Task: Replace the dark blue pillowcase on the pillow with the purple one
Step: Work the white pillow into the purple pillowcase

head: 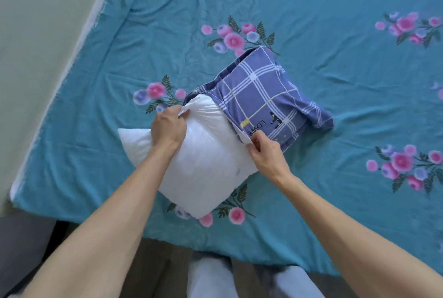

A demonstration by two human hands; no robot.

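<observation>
**Half a pillow still out of the purple case**

One end of the white pillow (191, 161) is tucked into the purple checked pillowcase (266, 101), and the rest sticks out toward the person across the teal flowered bed (335, 34). So this looks like the stuffing step: bare pillow going into the new cover.

Left hand (167, 127) sits on top of the pillow, just short of the case's mouth, fingers curled and pinching a bunch of the white fabric. Right hand (266, 151) is at the near corner of the case's opening, fingers and thumb pinching the hem where it meets the pillow.

As for the container, the purple case holds only the far part of the pillow; beyond that it lies slack and rumpled on the bed. No dark blue pillowcase shows anywhere around the pillow, so I judge it is already off.

Next move, by my reading: drive the pillow deeper with the left hand while the right draws the hem toward the person, keeping the mouth wide enough that the near corners don't snag.
</observation>
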